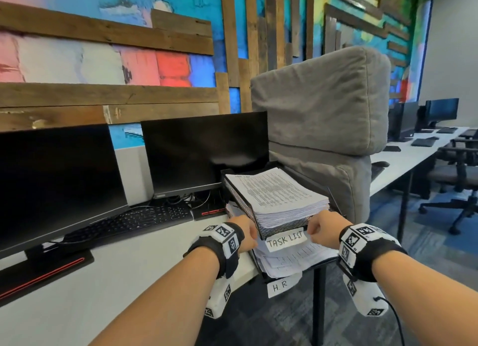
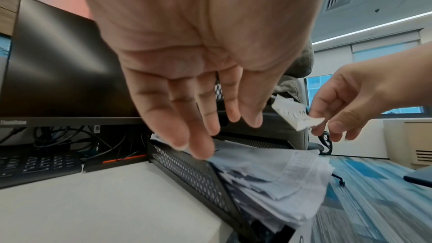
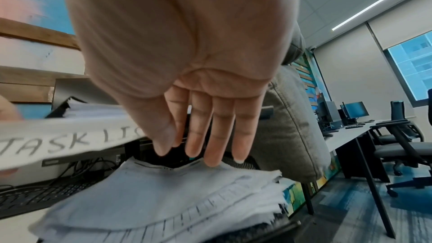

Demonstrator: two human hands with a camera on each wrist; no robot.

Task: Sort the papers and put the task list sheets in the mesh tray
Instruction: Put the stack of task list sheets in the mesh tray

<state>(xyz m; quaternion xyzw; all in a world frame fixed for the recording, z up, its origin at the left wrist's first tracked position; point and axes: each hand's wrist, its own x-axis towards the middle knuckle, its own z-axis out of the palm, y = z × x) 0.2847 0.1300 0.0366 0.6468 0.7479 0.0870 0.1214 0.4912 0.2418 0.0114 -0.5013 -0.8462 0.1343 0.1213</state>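
While the thick stack of task list sheets (image 1: 276, 193) already fills the upper mesh tray (image 1: 241, 203) at the tabletop's (image 1: 124, 268) corner, the work looks near its finish: tidying. The right hand (image 1: 322, 228) pinches the "TASK LIST" label (image 1: 285, 241) at its end; the left hand (image 1: 244, 231) reaches relaxed and unclenched beside the tray, its fingers (image 2: 198, 117) just above the looser papers (image 1: 289, 257) below (labelled H.R). Next, I judge, comes squaring the label.

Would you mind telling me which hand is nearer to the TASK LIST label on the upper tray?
Right. The right hand pinches the right end of the TASK LIST label. The left hand sits off its left end, by the tray's corner, not touching it.
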